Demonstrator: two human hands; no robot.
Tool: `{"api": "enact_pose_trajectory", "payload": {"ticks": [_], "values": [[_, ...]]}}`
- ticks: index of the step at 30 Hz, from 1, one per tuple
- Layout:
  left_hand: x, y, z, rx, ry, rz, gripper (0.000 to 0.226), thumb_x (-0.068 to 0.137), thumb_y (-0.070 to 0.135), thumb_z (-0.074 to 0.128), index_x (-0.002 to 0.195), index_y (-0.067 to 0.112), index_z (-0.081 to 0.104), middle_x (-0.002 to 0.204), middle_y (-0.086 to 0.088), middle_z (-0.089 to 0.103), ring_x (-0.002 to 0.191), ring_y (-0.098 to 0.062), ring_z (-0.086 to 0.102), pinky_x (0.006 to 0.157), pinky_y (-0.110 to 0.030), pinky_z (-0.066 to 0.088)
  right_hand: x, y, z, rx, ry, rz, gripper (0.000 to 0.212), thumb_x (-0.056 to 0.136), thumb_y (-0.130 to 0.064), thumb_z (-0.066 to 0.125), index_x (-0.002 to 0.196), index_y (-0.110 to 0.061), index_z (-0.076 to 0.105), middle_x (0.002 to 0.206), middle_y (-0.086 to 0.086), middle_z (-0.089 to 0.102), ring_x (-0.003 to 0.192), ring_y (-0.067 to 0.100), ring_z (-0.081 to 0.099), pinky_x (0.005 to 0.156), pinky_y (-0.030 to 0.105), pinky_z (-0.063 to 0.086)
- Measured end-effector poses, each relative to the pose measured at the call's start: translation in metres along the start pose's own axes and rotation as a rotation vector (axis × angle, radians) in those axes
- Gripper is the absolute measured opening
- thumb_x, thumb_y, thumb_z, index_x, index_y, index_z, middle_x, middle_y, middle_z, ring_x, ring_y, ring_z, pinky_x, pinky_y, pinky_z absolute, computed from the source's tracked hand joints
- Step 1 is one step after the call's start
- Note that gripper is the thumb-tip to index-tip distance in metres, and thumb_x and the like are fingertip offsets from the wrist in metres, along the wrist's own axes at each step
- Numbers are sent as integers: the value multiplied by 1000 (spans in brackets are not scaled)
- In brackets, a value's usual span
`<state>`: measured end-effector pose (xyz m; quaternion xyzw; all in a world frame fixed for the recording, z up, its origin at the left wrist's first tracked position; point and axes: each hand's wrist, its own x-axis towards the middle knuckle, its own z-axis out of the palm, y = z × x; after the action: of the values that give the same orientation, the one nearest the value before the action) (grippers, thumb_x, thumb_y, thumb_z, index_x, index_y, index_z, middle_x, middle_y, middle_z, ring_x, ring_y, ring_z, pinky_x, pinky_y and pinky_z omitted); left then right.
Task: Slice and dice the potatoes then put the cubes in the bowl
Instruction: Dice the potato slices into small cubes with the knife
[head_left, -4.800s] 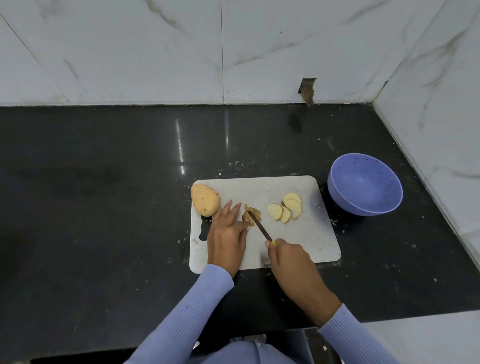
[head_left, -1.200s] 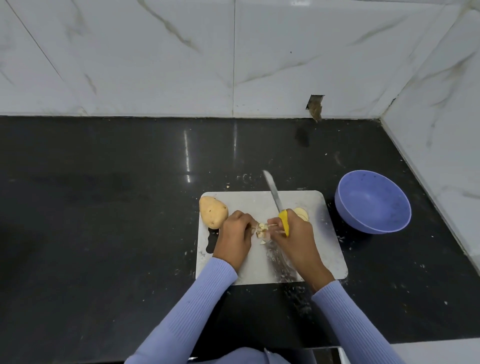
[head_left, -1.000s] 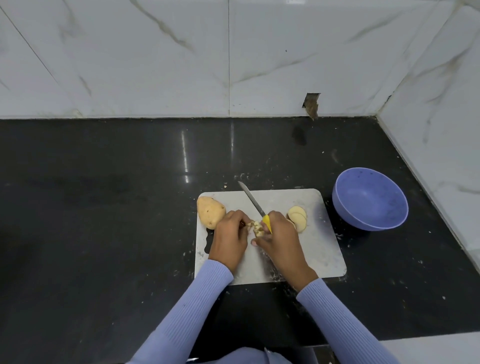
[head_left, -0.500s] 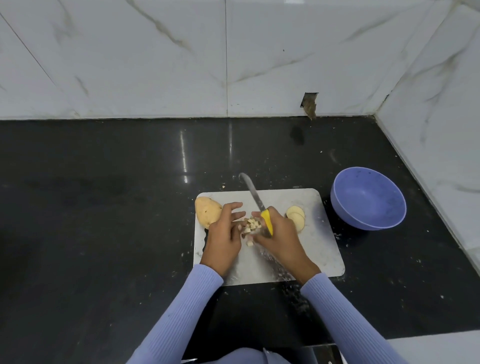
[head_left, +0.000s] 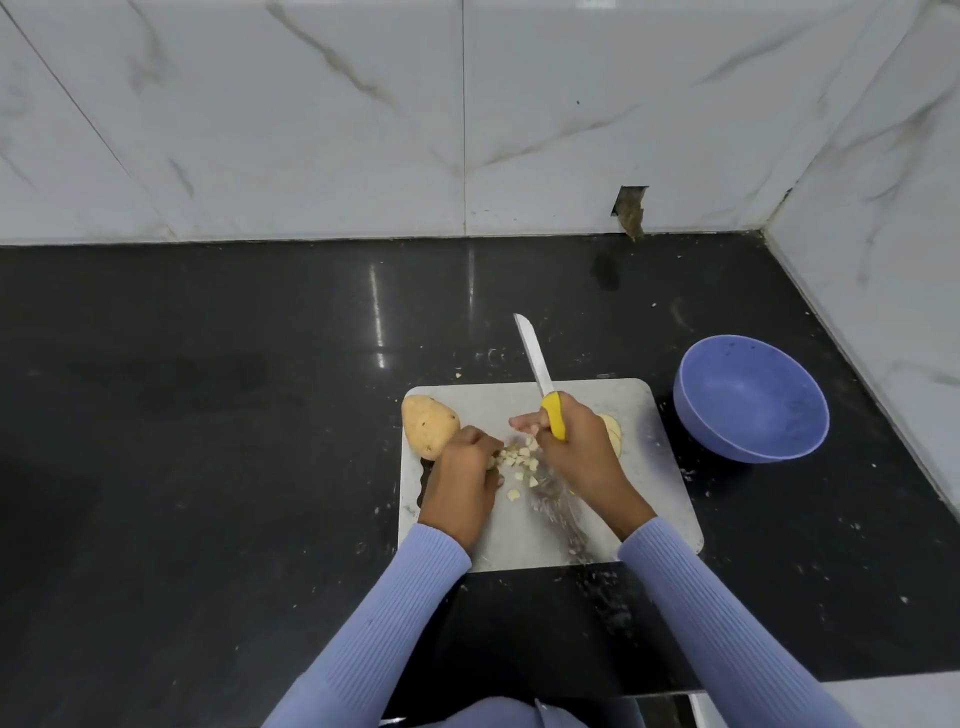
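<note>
A grey cutting board (head_left: 660, 499) lies on the black counter. Small pale potato cubes (head_left: 521, 459) sit in a loose heap at the board's middle, between my hands. My left hand (head_left: 465, 480) has its fingers curled at the left side of the heap; whether it holds cubes is hidden. My right hand (head_left: 576, 447) grips the yellow-handled knife (head_left: 540, 382), blade pointing away past the board's far edge. A whole potato (head_left: 428, 425) lies at the board's left corner. Potato slices (head_left: 614, 434) peek out behind my right hand. The blue bowl (head_left: 750, 397) stands right of the board, with nothing inside.
White marble walls close the counter at the back and on the right, just beyond the bowl. Potato crumbs speckle the counter around the board. The counter's front edge runs below my sleeves.
Since 4.8 s ago the knife went from cutting to blade raised away from me. In the last half second my left fingers curled in at the cubes, and the heap spread slightly.
</note>
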<state>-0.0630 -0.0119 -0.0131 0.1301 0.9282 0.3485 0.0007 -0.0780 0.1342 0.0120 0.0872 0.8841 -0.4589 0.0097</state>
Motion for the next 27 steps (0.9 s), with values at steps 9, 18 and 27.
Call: {"api": "enact_pose_trajectory", "payload": {"ticks": [9,18,27], "values": [[5,2,4,-90,121,30,30,70,-16,63,89,6,68,88,-4,62,78,-16,58,70,-23,49,-32,9,-12,-16,-6,56,33,75,-7,78,86,-19,49,88,-1,67,79,11,65,65,17,52],[9,7,4,-190,126,62,48,71,-21,56,107,10,64,103,-2,56,83,-14,59,76,-23,52,-24,7,16,-187,49,1,28,83,-4,66,91,-18,43,86,2,62,78,15,59,61,21,47],[12,8,0,-201,121,69,47,81,-15,53,119,13,59,110,-3,60,91,-11,60,83,-25,53,-19,3,12,-146,71,29,8,96,-7,49,102,-12,49,103,6,67,91,18,63,69,21,50]]}}
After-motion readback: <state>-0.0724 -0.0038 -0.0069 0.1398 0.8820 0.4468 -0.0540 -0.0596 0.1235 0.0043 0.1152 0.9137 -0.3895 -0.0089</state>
